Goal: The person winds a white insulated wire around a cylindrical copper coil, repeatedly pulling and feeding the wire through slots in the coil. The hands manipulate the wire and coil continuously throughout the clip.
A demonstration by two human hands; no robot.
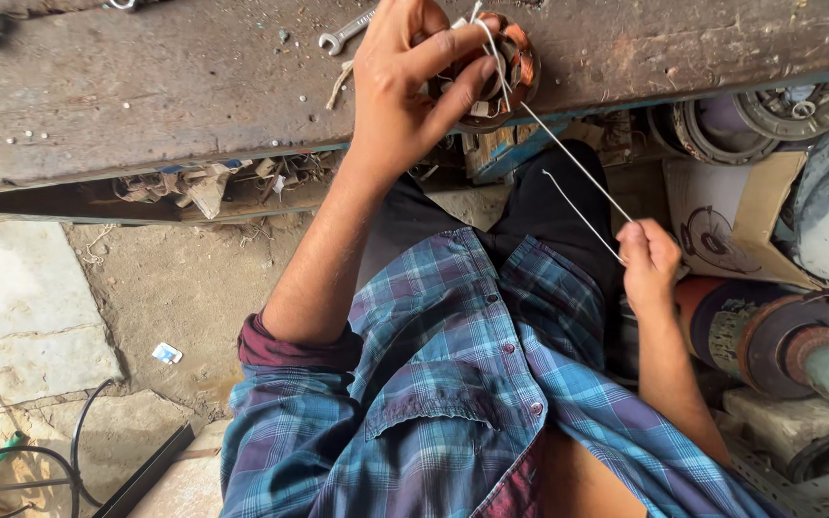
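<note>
The left hand (405,86) pressed on a round copper-wound motor coil (501,67) at the near edge of the worn wooden surface (146,86), its grip pinching a white cord (568,153). The right hand (647,264), off the surface near the lap, held the cord's other end taut in a clenched grip, while a small wrench (345,34) lay just beside the coil.

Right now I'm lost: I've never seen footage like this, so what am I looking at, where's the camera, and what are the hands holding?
The one picture comes from a camera worn on a person's head, looking down over their plaid shirt. The left hand steadies a round motor winding with copper coils on a worn wooden workbench. The right hand pinches a white cord running taut from that winding. A small wrench lies on the bench nearby. Other motor parts are stacked at the right.
</note>
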